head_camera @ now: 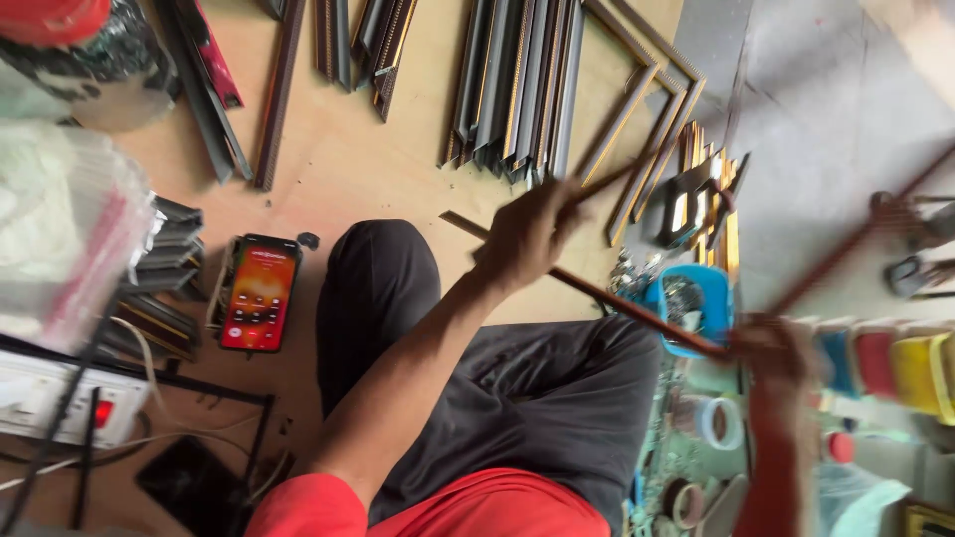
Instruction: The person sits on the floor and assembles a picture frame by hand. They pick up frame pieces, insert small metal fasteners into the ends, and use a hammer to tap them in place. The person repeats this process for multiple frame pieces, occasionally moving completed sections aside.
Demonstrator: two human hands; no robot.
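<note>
I sit on a plywood floor [378, 159] in black trousers [517, 398]. My left hand [525, 237] is raised over my knee, closed around a thin gold-brown moulding strip [609, 175] that points up and right. My right hand [771, 353] is blurred at the right and grips a long reddish-brown moulding strip [637, 306]. That strip runs back left under my left hand. A second blurred strip [856, 239] rises from the right hand toward the upper right; whether the two are joined I cannot tell.
A phone with a lit red screen [259, 293] lies left of my knee. Bundled mouldings [517, 89] and assembled frames [647, 119] lie ahead. At the right are a blue tub [708, 298], tape rolls [721, 423] and coloured containers [895, 363]. A power strip [60, 398] sits at the left.
</note>
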